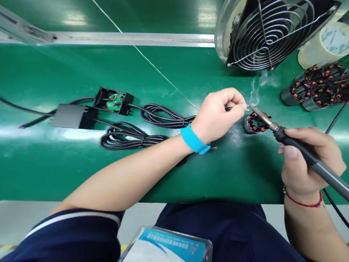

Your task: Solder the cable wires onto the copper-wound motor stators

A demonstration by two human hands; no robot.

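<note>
Near the green bench's front edge (199,194), left hand (219,114) pinches a wire (237,108); right hand (309,159) grips a soldering iron (320,168).

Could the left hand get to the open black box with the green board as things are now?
Probably not freely: the left hand pinches a wire at the soldering iron tip. The black box lies unobstructed.

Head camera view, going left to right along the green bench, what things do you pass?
Grey box → open black case → coiled black cables → left hand → small motor coil → right hand holding the soldering iron.
</note>
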